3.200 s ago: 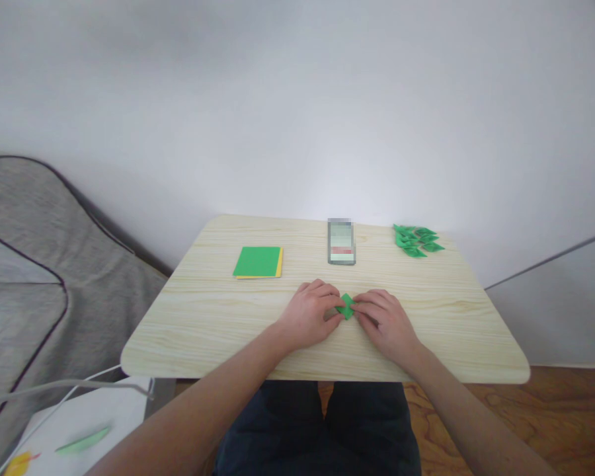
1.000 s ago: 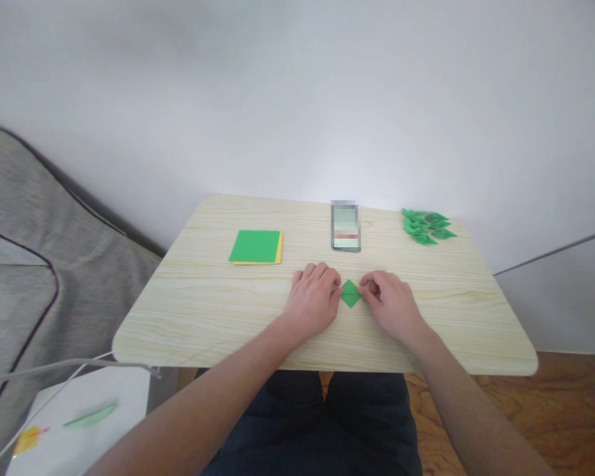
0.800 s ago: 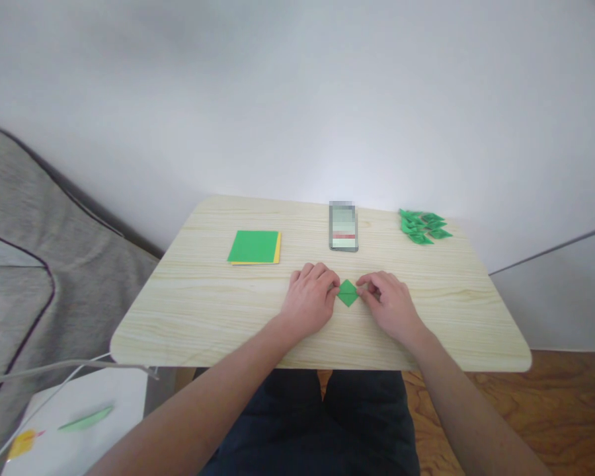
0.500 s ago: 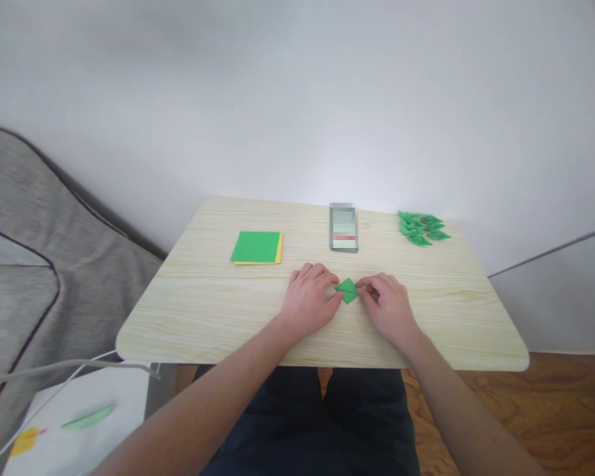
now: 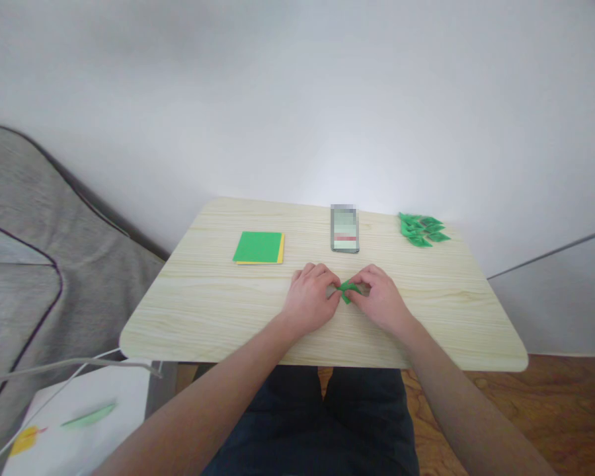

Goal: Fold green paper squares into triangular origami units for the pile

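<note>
A small piece of folded green paper (image 5: 348, 288) lies between my hands, near the front middle of the table. My left hand (image 5: 313, 297) pinches its left corner between thumb and fingers. From the other side, my right hand (image 5: 379, 299) has its thumb on the paper's face and its fingers at the upper right edge. The fingers partly cover the paper, so its full shape is hidden.
A stack of green and yellow paper squares (image 5: 258, 247) lies at the left of the wooden table (image 5: 203, 317). A phone (image 5: 345, 229) rests at the back middle. Several folded green paper pieces (image 5: 421, 229) sit at the back right. Grey fabric (image 5: 20, 264) is at far left.
My right hand has shifted left and slightly up, from the paper's right corner onto the paper, covering more of it. My left hand keeps its pinch.
</note>
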A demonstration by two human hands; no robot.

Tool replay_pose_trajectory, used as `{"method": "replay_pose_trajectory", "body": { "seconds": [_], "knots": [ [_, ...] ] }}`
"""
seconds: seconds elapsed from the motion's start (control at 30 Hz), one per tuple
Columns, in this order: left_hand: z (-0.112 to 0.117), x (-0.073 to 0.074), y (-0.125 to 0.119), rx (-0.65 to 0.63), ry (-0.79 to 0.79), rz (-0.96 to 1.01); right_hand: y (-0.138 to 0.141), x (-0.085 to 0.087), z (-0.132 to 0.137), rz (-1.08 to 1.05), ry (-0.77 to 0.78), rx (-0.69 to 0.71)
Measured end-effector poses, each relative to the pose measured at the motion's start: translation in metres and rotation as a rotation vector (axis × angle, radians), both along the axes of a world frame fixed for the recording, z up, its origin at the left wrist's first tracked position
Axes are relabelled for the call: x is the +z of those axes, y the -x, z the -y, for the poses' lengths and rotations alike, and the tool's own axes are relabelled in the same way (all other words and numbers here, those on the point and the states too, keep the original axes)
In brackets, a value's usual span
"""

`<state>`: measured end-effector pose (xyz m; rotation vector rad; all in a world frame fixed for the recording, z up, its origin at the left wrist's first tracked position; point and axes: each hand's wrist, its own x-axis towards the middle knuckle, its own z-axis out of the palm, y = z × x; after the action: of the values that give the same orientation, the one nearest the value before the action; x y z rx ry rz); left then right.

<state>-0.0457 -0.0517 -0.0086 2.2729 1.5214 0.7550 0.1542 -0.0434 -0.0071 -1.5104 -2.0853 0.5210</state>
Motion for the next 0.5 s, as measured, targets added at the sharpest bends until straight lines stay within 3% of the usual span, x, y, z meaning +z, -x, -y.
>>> {"method": "replay_pose_trajectory", "body": {
  "seconds": [0.27,0.5],
  "knots": [
    [0.0,0.0,0.001,0.073,0.011,0.011,0.014,0.023,-0.006,0.308,-0.033,0.19],
    [-0.003,-0.001,0.008,0.183,-0.015,0.021,0.023,0.032,-0.003,0.492,-0.096,0.222]
  ]
}}
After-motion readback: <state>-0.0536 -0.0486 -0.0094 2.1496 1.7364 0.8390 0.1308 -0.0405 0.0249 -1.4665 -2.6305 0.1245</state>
